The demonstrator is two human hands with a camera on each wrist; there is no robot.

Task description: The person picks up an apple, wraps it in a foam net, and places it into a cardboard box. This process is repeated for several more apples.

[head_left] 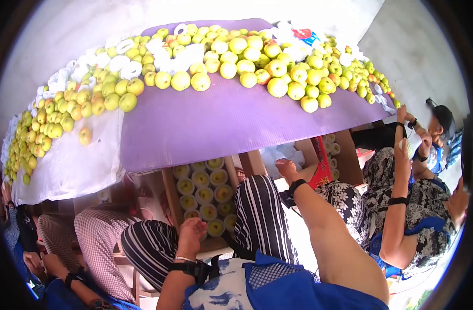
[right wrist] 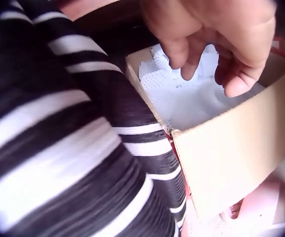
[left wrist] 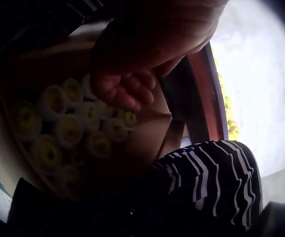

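Purple sheeting (head_left: 205, 124) spans the frame's upper middle; netted apples (head_left: 201, 179) sit boxed just below centre. Left hand (head_left: 191, 233) curls loosely, seemingly empty; right hand (right wrist: 214, 37), fingers parted, empty, hangs over foam nets (right wrist: 163, 83): I'd pinch one lightly.

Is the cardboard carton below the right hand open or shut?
The cardboard carton is open: in the right wrist view, white foam nets show inside its walls, below the right hand.
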